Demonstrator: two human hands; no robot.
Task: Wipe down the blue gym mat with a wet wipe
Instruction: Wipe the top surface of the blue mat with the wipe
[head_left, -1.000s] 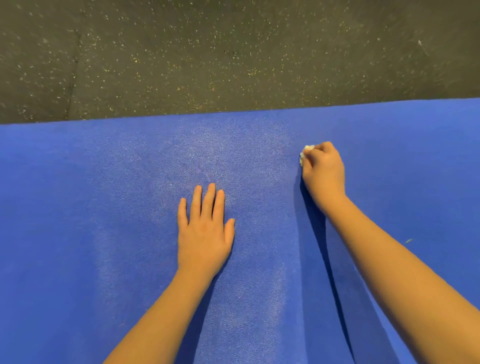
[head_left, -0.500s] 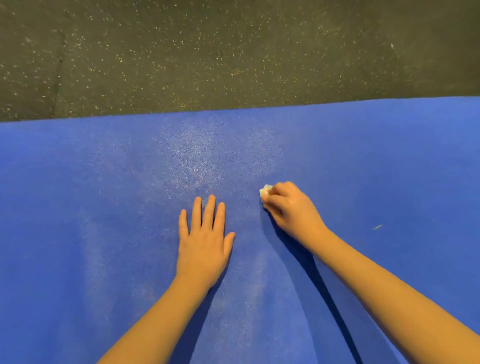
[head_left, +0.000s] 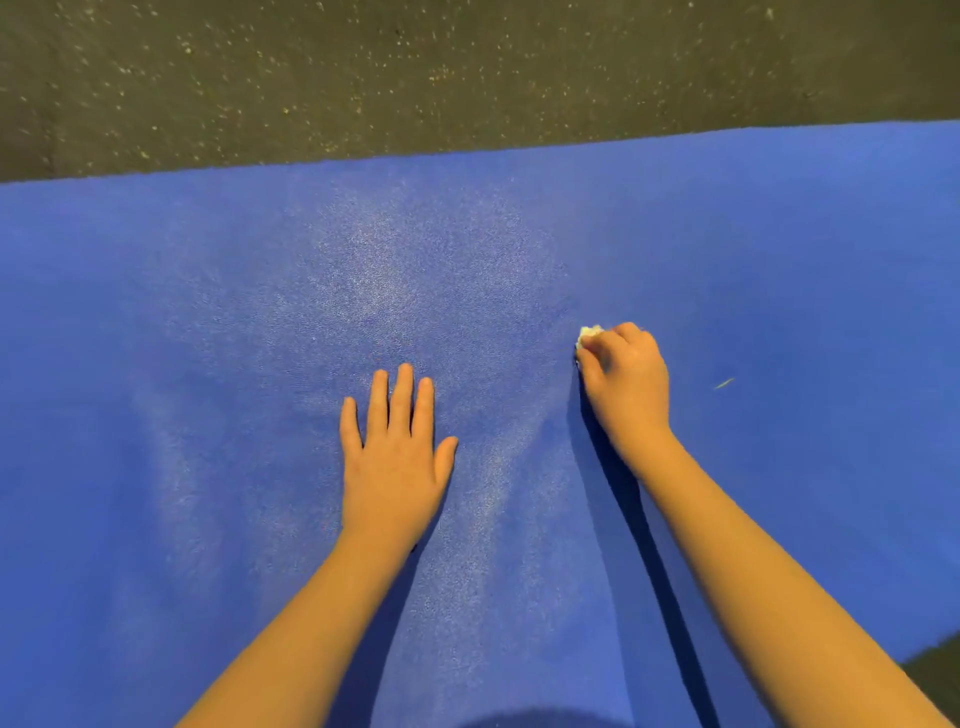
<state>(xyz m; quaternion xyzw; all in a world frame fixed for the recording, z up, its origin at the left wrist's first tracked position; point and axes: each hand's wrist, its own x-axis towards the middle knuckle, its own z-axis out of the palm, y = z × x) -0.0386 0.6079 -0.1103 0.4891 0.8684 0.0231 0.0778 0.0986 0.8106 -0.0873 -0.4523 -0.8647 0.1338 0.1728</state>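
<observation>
The blue gym mat (head_left: 208, 338) fills most of the view, with pale shiny patches across its middle. My left hand (head_left: 395, 457) lies flat on the mat, fingers straight and pointing away from me. My right hand (head_left: 626, 384) is curled round a small balled-up white wet wipe (head_left: 588, 332) and presses it on the mat, right of the left hand. Only a tip of the wipe shows beyond the fingers.
Dark speckled rubber floor (head_left: 467, 73) runs beyond the mat's far edge and shows again at the bottom right corner (head_left: 940, 675). A small pale fleck (head_left: 723, 383) lies on the mat right of my right hand.
My right hand swept the wipe toward me and left, then back out to the right and a little farther away. My left hand stayed flat in place.
</observation>
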